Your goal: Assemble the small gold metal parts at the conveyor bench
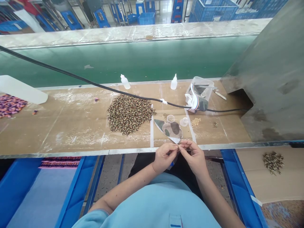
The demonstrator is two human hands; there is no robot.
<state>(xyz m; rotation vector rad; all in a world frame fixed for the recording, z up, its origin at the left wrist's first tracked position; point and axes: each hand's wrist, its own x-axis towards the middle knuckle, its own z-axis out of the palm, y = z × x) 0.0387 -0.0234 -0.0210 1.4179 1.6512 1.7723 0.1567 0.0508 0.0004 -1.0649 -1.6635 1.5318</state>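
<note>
"Two bare hands, left (165, 155) and right (193, 155): what do they grasp?"

"Both pinch one tiny brownish piece (178, 146), too small to identify, at the brown, cardboard-topped table's (78, 126) near edge."

"And good technique?"

"Probably one pinch steady, the other adjusting lightly, over the camouflage-patterned cloth (171, 128) to catch drops."
</note>
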